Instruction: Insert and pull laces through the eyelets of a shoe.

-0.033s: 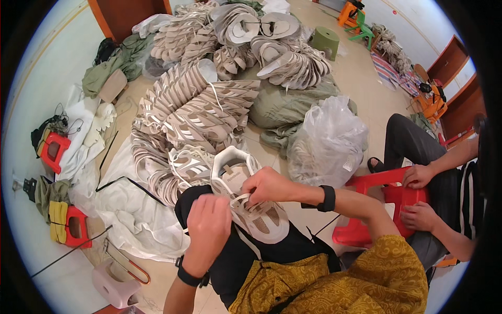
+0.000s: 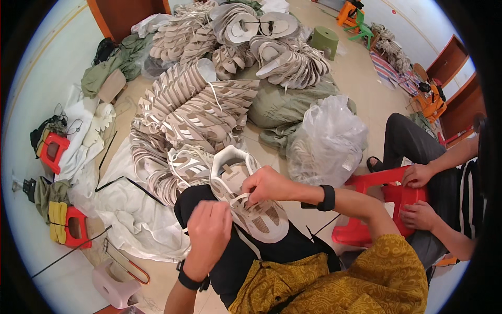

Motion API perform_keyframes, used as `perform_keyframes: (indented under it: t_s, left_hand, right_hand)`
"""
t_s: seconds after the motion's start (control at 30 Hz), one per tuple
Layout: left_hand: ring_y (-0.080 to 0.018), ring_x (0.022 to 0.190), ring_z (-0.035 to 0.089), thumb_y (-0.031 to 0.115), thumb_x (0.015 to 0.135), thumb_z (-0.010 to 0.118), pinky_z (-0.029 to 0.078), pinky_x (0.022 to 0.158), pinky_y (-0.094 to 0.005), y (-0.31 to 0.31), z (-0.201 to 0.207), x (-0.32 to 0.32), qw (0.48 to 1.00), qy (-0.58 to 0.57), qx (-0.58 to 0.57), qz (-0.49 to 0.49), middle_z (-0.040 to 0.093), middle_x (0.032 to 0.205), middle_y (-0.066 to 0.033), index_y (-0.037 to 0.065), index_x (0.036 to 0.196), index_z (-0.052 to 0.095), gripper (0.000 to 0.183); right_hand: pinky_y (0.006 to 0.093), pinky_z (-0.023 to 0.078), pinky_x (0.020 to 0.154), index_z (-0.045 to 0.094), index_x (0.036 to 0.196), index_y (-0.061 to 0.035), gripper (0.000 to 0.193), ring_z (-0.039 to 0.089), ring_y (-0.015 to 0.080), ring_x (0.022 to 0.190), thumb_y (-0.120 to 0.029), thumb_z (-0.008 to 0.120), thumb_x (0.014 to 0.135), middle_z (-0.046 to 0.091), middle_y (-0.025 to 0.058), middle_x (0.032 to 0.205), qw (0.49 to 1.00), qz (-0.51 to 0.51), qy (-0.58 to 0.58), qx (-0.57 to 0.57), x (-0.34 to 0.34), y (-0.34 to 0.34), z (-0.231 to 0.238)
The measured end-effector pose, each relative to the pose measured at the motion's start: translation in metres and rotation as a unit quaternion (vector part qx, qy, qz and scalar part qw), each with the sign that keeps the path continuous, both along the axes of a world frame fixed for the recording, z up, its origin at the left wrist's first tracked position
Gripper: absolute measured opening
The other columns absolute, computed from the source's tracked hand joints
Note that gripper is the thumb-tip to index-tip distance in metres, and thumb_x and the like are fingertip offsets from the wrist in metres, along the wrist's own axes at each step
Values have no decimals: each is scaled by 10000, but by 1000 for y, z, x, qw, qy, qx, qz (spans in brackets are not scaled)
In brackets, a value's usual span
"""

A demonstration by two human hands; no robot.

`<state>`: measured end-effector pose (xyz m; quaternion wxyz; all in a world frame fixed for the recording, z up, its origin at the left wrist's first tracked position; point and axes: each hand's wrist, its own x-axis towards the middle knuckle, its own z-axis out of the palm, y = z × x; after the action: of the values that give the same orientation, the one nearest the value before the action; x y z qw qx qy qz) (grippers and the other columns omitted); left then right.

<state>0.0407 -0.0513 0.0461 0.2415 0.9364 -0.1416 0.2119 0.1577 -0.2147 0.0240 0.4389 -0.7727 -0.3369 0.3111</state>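
Observation:
A beige and white shoe upper (image 2: 260, 221) lies across my lap, its padded collar opening pointing away from me. Over its lacing area, my right hand (image 2: 267, 186) pinches a pale shoelace (image 2: 240, 200) between thumb and fingers. My left hand (image 2: 210, 229) is raised beside the upper, just left of it, with its fingers curled closed. Whatever it may hold is hidden behind the fingers. Just beyond the collar lies another white-striped upper (image 2: 191, 166), at the near end of the pile.
Stacked shoe uppers (image 2: 204, 112) fill the floor ahead, beside a clear plastic bag (image 2: 329, 141) and green sacks (image 2: 293, 102). A co-worker's hands (image 2: 418, 214) rest on a red stool (image 2: 355, 230) at right. White sheeting (image 2: 130, 220) and a pink stool (image 2: 112, 282) are at left.
My left hand has dropped very slightly. The right hand and the shoe upper look the same.

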Motion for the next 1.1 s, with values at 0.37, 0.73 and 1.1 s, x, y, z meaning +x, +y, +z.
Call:
perform_keyframes:
  t_s: [0.37,0.73,1.1]
  left_hand:
    - [-158,554,583,101,782,629,453,524,-254,-12,-22,-8,889,356,-283,51,612,675,-92,-16,846,618,134]
    - [-239,677,578,103,748,628,458,587,-322,-4,-21,-9,987,101,-127,7,577,726,-82,57,803,609,74]
    - [-222,523,491,21,657,621,407,495,-335,-6,-36,-6,988,-50,118,81,448,584,-63,61,770,520,157]
  right_hand:
    - [208,424,568,665,747,-23,151,529,42,617,-32,693,599,613,-7,639,994,19,101,27,-9,-1,9]
    - [202,432,571,664,767,-17,161,527,32,635,-18,682,606,619,-5,658,993,43,107,30,-10,-2,8]
    - [328,440,507,577,684,-49,111,552,208,562,-122,650,643,557,67,629,944,15,-295,150,-21,1,-13]
